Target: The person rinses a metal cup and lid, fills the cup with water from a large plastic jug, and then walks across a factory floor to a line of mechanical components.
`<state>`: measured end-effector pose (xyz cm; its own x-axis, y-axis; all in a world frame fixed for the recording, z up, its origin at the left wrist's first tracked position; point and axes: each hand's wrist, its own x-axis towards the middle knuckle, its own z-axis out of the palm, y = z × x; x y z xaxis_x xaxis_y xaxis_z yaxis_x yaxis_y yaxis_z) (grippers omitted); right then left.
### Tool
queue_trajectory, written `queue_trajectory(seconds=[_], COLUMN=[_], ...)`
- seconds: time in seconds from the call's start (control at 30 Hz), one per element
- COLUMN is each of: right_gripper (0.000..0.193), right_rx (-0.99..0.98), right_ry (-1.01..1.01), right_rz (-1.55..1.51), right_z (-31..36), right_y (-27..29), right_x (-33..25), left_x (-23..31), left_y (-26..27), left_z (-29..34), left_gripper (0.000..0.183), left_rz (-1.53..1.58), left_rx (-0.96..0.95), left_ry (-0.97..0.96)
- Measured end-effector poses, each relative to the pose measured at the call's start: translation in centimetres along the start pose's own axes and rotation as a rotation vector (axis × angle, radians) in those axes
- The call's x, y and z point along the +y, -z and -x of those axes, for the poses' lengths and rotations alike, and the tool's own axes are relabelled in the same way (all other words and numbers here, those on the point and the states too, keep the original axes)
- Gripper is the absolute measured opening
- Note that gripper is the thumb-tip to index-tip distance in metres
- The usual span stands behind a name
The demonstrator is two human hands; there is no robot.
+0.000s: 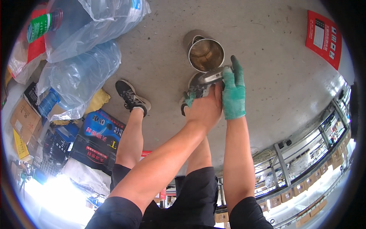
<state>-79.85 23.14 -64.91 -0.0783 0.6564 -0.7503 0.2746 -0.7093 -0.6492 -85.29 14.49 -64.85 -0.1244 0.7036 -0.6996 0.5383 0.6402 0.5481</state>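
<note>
I am keeping both hands close together in front of me, above the grey floor (pixel 164 49). A shiny metal piece (pixel 212 77) is lying at my fingers, just below the mouth of the can (pixel 206 56). My right hand (pixel 233 91) is wearing a green glove (pixel 234 104), and its fingers are pointing up, nearly straight, beside the piece; whether they are gripping it, I cannot tell. My left hand (pixel 207 108) is showing its bare back and is bending towards the glove. Something green (pixel 189 98) is showing beside it. Its fingers are mostly hiding, so I cannot tell how tight this grip is. The can is facing me with its mouth. To my left, large bottles (pixel 85 66) are lying in clear plastic, near a black box (pixel 100 139). A red sheet (pixel 323 40) is lying at far right.
</note>
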Motion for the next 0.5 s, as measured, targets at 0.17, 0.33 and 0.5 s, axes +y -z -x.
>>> queue_trajectory(seconds=[0.17,0.33,0.5], right_gripper=[0.059,0.064,0.060], right_rx=[-0.032,-0.111,-0.173], right_ry=[0.139,0.180,0.210], right_rz=[-0.156,-0.350,-0.401], right_z=[1.3,1.7,1.7], right_y=[1.8,3.3,4.6], right_x=[2.0,3.2,4.3], left_x=[-2.6,-6.5,-6.3], left_y=[-1.1,-0.7,0.1], left_z=[3.4,3.0,2.5], left_gripper=[0.049,0.039,0.040], left_rz=[0.099,0.801,0.953], left_rx=[0.080,0.016,0.056], left_ry=[-0.199,0.150,0.096])
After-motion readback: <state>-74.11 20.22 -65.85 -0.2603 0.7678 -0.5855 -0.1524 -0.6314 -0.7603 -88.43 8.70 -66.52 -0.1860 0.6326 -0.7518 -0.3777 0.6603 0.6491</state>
